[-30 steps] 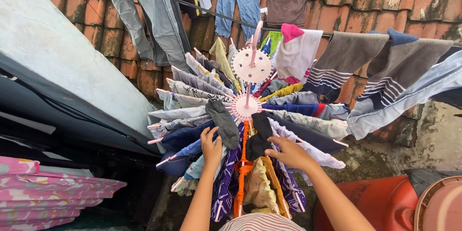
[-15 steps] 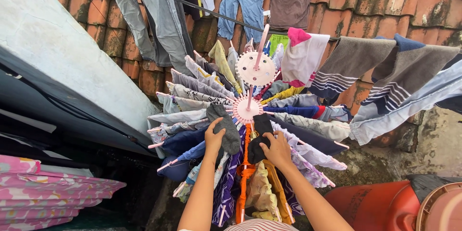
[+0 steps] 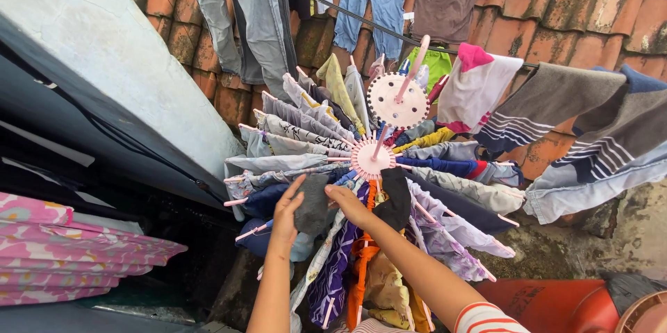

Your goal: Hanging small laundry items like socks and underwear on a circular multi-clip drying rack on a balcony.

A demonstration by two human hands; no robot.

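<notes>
Since half a second ago the right hand (image 3: 349, 204) has crossed left, off the black sock (image 3: 394, 199) and over to the grey sock (image 3: 312, 204), while the view has drifted so the hanger sits further right. The left hand (image 3: 285, 213) lies flat-fingered against the grey sock's left side, fingers spread; the right hand's fingertips touch its upper right edge, though whether they pinch the cloth I cannot tell. The grey sock is soft, ribbed knit, hanging just below the pink round hanger hub (image 3: 372, 158). The black sock dangles beside it, limp and matte. Thin pink plastic arms fan out from the hub, each draped with crumpled cotton pieces, whose clips are mostly hidden under cloth. A second perforated pink disc (image 3: 397, 101) stands above. Behind, striped grey towels (image 3: 538, 107) hang over a line before mossy clay roof tiles (image 3: 577, 13). A red-brown plastic drum (image 3: 556, 302) is cut off at the lower edge.
</notes>
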